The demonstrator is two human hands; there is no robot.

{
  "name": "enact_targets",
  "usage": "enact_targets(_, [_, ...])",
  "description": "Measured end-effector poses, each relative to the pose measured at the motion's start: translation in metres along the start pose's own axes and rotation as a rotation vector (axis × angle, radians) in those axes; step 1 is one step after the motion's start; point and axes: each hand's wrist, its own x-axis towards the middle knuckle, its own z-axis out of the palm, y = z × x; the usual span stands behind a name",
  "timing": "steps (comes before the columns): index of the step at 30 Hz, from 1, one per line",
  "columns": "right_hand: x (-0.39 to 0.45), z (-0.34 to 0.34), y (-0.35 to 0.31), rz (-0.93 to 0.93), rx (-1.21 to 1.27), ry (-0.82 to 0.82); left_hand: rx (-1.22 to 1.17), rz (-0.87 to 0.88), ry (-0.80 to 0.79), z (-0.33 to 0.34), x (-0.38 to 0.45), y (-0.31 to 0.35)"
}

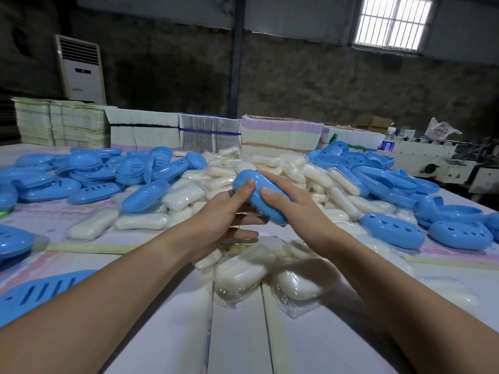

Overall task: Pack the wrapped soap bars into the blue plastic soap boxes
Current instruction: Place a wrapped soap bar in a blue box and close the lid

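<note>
Both bare forearms reach in; the left hand (226, 211) and right hand (291, 203) clasp a closed oval blue plastic soap box (256, 193), thumbs pressed on its lid, above the heap of clear-wrapped white soap bars (243, 271). Closing looks finished; next likely means setting it among filled boxes (391, 230) at right.

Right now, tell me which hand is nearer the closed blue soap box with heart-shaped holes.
Right. The right hand is beside that closed box; the left hand sits farther off.
</note>
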Motion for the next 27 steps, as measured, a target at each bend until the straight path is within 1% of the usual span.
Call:
enact_targets(5, [0.001, -0.001, -0.003, -0.034, -0.056, 0.006, -0.027, 0.039, 0.021, 0.002, 0.000, 0.002])
enact_targets(9, [0.000, -0.004, 0.003, -0.034, -0.176, -0.041, -0.113, 0.035, 0.005, 0.001, 0.001, 0.003])
enact_targets(11, [-0.001, -0.005, 0.004, -0.061, -0.238, -0.031, -0.092, 0.013, 0.007, 0.001, 0.001, 0.002])
enact_targets(15, [-0.001, -0.008, 0.004, -0.080, -0.254, 0.009, 0.037, 0.047, -0.032, 0.000, 0.000, 0.002])
enact_targets(18, [0.000, -0.011, 0.005, -0.058, -0.177, -0.003, 0.177, 0.079, -0.074, -0.006, -0.003, 0.006])
enact_targets(20, [-0.001, -0.014, 0.005, -0.049, -0.125, -0.025, 0.293, 0.123, -0.091, -0.014, -0.004, 0.008])
enact_targets(23, [-0.001, -0.018, 0.004, -0.036, -0.131, -0.083, 0.441, 0.190, -0.127, -0.024, -0.007, 0.011])
enact_targets(25, [-0.002, -0.023, 0.004, -0.027, -0.136, -0.133, 0.473, 0.244, -0.168, -0.029, -0.008, 0.013])
enact_targets(27, [-0.003, -0.027, 0.004, -0.004, -0.147, -0.177, 0.464, 0.302, -0.170, -0.033, -0.008, 0.014])
